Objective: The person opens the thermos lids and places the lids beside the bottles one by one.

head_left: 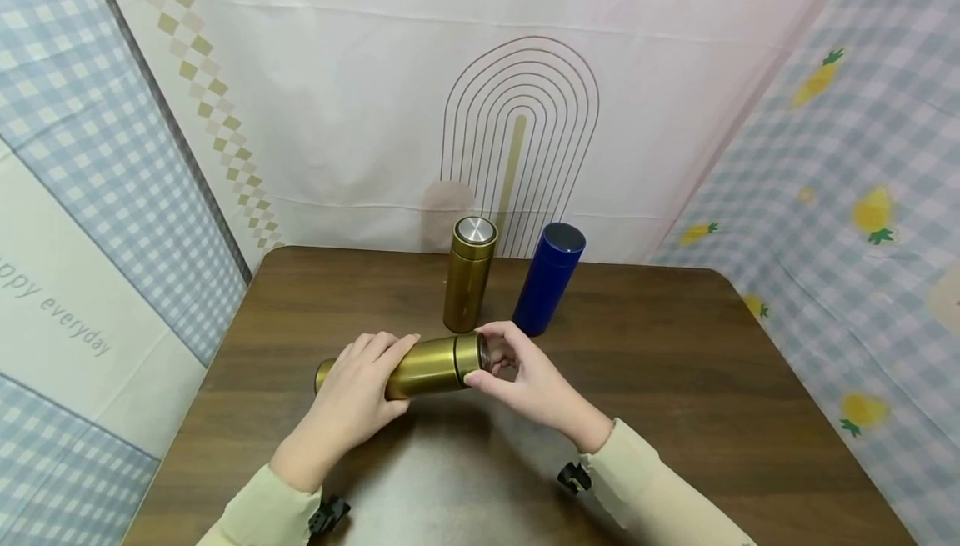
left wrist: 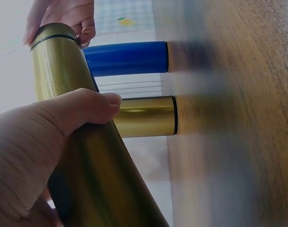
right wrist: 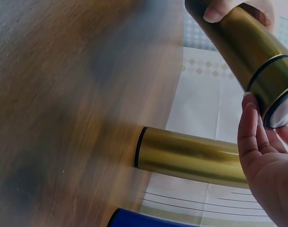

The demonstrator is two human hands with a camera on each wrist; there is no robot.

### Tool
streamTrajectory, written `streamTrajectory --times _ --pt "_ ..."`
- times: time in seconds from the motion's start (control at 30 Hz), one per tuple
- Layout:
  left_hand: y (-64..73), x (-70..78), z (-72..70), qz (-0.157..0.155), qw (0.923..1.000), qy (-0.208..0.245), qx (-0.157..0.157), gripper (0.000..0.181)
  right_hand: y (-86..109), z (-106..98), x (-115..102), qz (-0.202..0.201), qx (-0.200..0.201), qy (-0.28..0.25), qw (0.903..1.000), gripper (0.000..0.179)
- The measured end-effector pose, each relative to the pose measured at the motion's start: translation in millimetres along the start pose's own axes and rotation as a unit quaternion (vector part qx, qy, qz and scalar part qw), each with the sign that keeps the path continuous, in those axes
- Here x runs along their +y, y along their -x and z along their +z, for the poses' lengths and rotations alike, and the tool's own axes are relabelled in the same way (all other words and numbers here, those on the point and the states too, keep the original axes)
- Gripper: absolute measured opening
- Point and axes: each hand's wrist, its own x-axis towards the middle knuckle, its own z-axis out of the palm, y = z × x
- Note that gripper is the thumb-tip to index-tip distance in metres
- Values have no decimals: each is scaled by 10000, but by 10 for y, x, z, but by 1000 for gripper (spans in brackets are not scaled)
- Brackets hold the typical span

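A gold thermos bottle [head_left: 425,368] is held nearly level, its silver-topped lid [right wrist: 284,108] facing right. Wrapped over its body is my left hand [head_left: 358,388], the thumb [left wrist: 94,105] lying across the side. At the lid end my right hand [head_left: 534,375] pinches the rim between thumb and fingers. Behind them a second gold thermos [head_left: 467,279] stands upright with a shiny silver top. Beside it, to the right, stands a blue thermos [head_left: 547,281] with a dark top. In the left wrist view the held bottle partly hides both standing ones.
The brown wooden table [head_left: 675,396] runs out to both sides of the bottles. A pale patterned cloth [head_left: 360,112] hangs behind its back edge, close to the standing thermoses. Checked cloths [head_left: 885,221] hang at the left and right.
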Motion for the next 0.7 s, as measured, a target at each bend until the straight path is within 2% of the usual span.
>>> streamTrajectory --times 0.17,0.3,0.43,0.57,0.7 --pt "-11 -11 22 -10 10000 -19 -84 82 -17 -7 81 -324 -79 89 9994 51" --pt "-34 -13 51 -39 10000 39 -78 82 -25 2 247 -217 21 137 9997 52" --pt "-68 -21 68 -55 10000 -5 23 84 -39 8 372 382 134 3 9992 51" --pt "-107 -23 74 12 9998 -138 136 86 -57 6 364 1137 252 -431 9923 46" --pt "-140 -16 84 130 9994 -265 200 86 -76 2 342 1531 337 -564 9860 46"
